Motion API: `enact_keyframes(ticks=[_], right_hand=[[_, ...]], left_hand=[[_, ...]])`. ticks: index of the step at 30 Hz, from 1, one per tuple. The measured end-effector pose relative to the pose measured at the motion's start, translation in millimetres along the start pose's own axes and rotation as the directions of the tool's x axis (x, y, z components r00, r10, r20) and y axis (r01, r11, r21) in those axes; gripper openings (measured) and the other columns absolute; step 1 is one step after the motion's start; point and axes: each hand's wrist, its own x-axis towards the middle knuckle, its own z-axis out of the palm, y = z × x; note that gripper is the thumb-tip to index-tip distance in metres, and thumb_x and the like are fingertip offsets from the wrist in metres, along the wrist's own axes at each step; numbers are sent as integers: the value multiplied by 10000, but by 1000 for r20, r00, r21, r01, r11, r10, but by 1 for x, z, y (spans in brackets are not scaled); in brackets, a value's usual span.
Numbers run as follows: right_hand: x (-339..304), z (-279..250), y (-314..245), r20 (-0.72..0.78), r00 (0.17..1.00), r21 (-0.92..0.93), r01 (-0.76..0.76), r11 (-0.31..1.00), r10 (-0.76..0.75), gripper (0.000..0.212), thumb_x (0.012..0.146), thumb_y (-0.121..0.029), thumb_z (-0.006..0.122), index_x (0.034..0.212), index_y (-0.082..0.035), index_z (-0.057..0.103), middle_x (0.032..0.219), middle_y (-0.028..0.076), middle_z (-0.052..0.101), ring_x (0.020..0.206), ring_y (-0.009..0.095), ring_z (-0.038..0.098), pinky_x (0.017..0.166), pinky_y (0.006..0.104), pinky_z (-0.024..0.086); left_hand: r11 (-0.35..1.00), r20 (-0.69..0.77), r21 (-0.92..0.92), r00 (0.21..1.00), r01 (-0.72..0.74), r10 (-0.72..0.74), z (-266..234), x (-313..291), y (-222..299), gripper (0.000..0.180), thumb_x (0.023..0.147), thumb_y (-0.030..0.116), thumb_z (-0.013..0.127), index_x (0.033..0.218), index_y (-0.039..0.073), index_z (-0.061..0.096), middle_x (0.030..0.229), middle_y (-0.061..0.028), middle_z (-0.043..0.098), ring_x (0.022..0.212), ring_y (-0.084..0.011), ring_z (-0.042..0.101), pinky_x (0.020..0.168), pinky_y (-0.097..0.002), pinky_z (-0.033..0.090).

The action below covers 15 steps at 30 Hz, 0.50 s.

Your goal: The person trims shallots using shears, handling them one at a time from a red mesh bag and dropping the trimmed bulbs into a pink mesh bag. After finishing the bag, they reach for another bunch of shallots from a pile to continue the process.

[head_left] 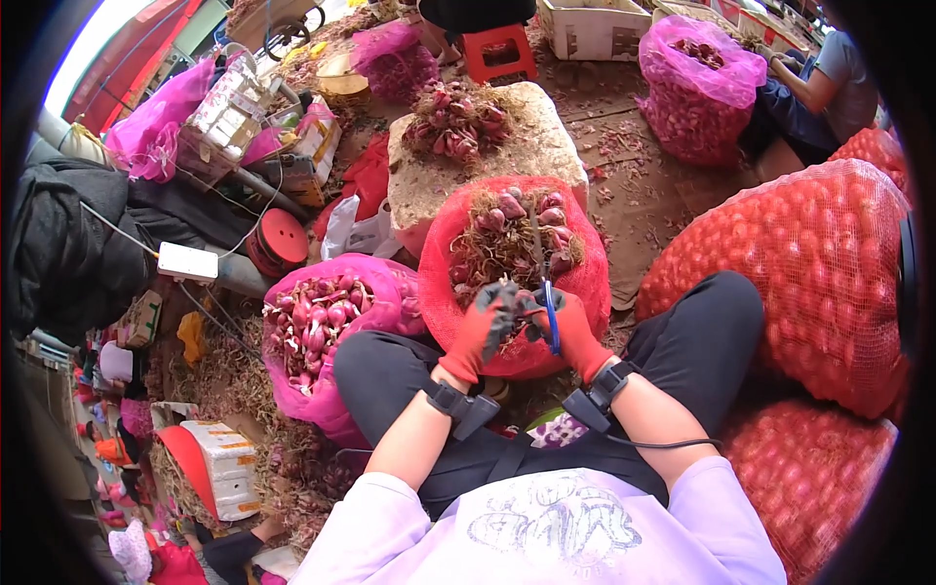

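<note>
Both my hands wear red gloves with dark fingers and meet over the near side of an open red mesh bag [595,249]. In it lie shallots [512,207] with dry, tangled stems and roots. My right hand [577,331] is closed on blue-handled scissors [553,320], whose blades point away from me over the bag. The fingers of my left hand [478,333] are bent together around what looks like a shallot, mostly hidden by the glove. To the left stands a pink mesh bag [285,378] of loose, stemless shallots [317,317].
Beyond the red bag is a pale block [551,146] with a heap of untrimmed shallots [458,122]. Large filled red net sacks [790,283] crowd my right side. A person [834,83] sits by a pink sack [697,107]. A white power bank [188,262] hangs among cables at left.
</note>
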Motion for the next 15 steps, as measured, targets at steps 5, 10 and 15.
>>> enact_keyframes(ticks=[5, 10, 15], right_hand=[[-8, 10, 0, -67, 972, -177, 212, 961, -227, 218, 810, -210, 627, 930, -30, 652, 708, 74, 649, 596, 99, 598, 582, 294, 487], [0, 1, -17, 30, 991, -12, -131, 991, 131, 253, 816, -251, 615, 843, -1, 640, 623, 41, 605, 568, 80, 574, 469, 266, 435], [1, -4, 0, -74, 994, -115, 70, 991, -79, 257, 777, -254, 646, 850, -9, 621, 705, 118, 628, 596, 178, 608, 532, 306, 459]], left_hand=[[960, -161, 206, 961, -190, 225, -5, 7, -35, 188, 918, 106, 415, 1003, 45, 571, 813, -25, 609, 686, -103, 583, 587, -235, 486], [813, -268, 550, 881, -193, 390, -12, 3, -29, 220, 887, 37, 426, 1056, 16, 565, 873, -87, 642, 744, -166, 629, 653, -249, 500], [946, -133, 273, 967, -175, 217, 1, 7, -19, 190, 850, 10, 520, 1025, -21, 589, 865, -62, 633, 771, -137, 613, 711, -254, 494]])
